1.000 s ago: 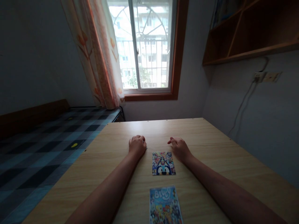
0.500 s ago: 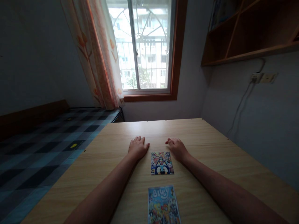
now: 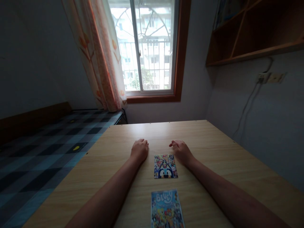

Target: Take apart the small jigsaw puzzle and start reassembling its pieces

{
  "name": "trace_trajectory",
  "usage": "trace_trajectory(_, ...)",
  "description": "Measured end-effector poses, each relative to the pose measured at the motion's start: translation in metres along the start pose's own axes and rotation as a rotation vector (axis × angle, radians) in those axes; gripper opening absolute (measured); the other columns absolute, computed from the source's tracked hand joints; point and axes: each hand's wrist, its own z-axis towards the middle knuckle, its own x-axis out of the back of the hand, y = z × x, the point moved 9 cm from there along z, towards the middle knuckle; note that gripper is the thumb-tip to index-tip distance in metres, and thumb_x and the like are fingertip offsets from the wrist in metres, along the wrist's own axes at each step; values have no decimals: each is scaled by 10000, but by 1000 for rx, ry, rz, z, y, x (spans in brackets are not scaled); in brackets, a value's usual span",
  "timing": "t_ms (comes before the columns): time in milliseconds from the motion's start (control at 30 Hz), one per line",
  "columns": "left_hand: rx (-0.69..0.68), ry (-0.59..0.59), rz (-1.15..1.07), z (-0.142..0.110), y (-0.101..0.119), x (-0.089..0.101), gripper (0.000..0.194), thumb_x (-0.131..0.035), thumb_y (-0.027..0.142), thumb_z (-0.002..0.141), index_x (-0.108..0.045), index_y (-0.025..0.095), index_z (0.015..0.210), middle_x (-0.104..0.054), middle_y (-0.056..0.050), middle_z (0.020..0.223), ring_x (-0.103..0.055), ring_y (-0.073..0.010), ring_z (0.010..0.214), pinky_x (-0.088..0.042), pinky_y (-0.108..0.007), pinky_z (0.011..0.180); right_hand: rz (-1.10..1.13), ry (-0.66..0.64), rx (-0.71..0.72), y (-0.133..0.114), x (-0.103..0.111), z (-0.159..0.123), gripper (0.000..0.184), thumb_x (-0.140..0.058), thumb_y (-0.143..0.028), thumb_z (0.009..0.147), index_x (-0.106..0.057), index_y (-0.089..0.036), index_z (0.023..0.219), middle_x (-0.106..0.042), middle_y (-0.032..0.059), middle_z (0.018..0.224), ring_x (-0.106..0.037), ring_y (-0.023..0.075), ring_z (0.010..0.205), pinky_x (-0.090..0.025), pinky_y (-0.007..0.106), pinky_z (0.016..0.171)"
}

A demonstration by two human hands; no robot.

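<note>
Square picture card (image 3: pixel 166 166) flat, near side of both hands, closer to right hand (image 3: pixel 181 151), Bluey packet (image 3: pixel 167 210) nearer still, long axis near-far; right loosely curled, left hand (image 3: pixel 139 149) palm-down, fingers bunched, grip on anything unclear for both.

On far side is one window (image 3: pixel 155 47) w/ brown frame (image 3: pixel 181 53); bars and a bldg. are seen thru glass. Curtain (image 3: pixel 95 53) w/ orange flowers hangs at its left. At left is bed (image 3: pixel 59 142) w/ dark and blue checked cover. On right wall is wooden shelf (image 3: pixel 258 50), and below it a socket (image 3: pixel 275 78) and hanging cable (image 3: pixel 245 107), a bit blurred.
</note>
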Motion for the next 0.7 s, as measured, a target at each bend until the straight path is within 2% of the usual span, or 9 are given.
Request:
trace_trajectory(100, 77, -4, 59, -5, -6, -3, 412, -394, 407, 951, -619, 225, 1245, -567, -141, 1376, -463, -314, 1303, -315, -523, 1096, 27, 14, -14, 1, 3, 0, 497, -307, -408, 984, -723, -200, 809, -745, 76, 906, -641, 227, 940, -418, 329, 901)
trace_trajectory(167, 130, -77, 68, -7, -13, -13, 497, -378, 493, 944, -558, 248, 1338, -463, -157, 1486, -364, -360, 1389, -263, -606, 1099, 38, 9, -15, 2, 3, 0, 503, -301, -415, 981, -720, -198, 806, -744, 82, 911, -640, 231, 942, -418, 335, 903)
trace_trajectory(233, 147, -150, 70, -7, -16, -23, 554, -344, 527, 946, -507, 250, 1396, -387, -170, 1539, -307, -375, 1428, -228, -633, 1106, 40, -3, -9, 2, 1, 0, 502, -302, -417, 981, -718, -196, 807, -744, 85, 915, -641, 233, 942, -416, 338, 905)
trace_trajectory(400, 95, -180, 82, -2, -16, -31, 550, -305, 469, 968, -450, 227, 1441, -340, -175, 1564, -282, -348, 1451, -221, -590, 1132, 44, -16, -3, 4, -1, 0, 478, -322, -406, 985, -719, -202, 811, -747, 75, 916, -642, 228, 947, -418, 337, 903)
trace_trajectory(533, 50, -132, 57, 0, -14, -28, 475, -360, 387, 965, -505, 197, 1376, -426, -171, 1512, -370, -305, 1407, -279, -497, 1134, 54, -12, 11, 1, 0, -1, 460, -335, -391, 984, -716, -203, 806, -743, 69, 894, -641, 228, 930, -424, 334, 885)
trace_trajectory(700, 17, -61, -11, 0, -11, -16, 339, -428, 310, 939, -611, 166, 1184, -554, -163, 1382, -471, -271, 1315, -337, -408, 1108, 58, -20, 11, -2, 1, -2, 456, -339, -386, 980, -717, -202, 804, -741, 75, 886, -644, 229, 913, -427, 337, 875)
